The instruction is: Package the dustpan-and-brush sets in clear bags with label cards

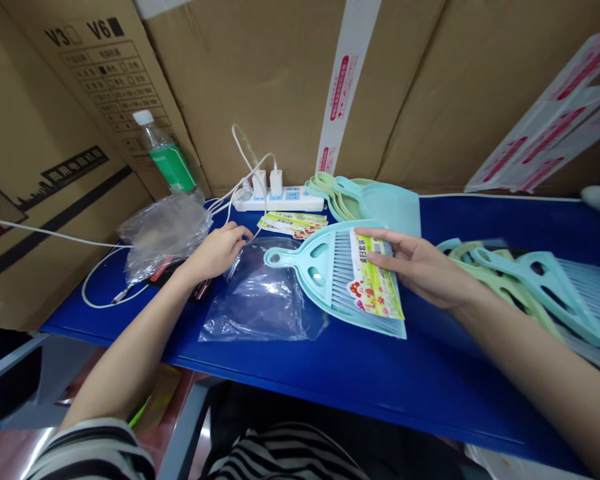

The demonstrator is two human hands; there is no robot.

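My right hand (425,270) grips a light-blue dustpan (310,270) with a matching brush (343,267) nested in it. Its fingers press a yellow-and-white printed card (375,280) against the bristles; the far side of the grip is hidden. The handles point left, over a clear plastic bag (265,300) lying flat on the table. At that bag's upper left corner, my left hand (223,250) has its fingers bent together, pinching the edge of the plastic.
More dustpans (390,203) are stacked behind, and brushes (545,287) lie at the right. Printed cards (295,223) rest before a power strip (280,198) with cables. A crumpled bag (170,227) and a bottle (170,160) stand left. Cardboard boxes (280,80) line the back.
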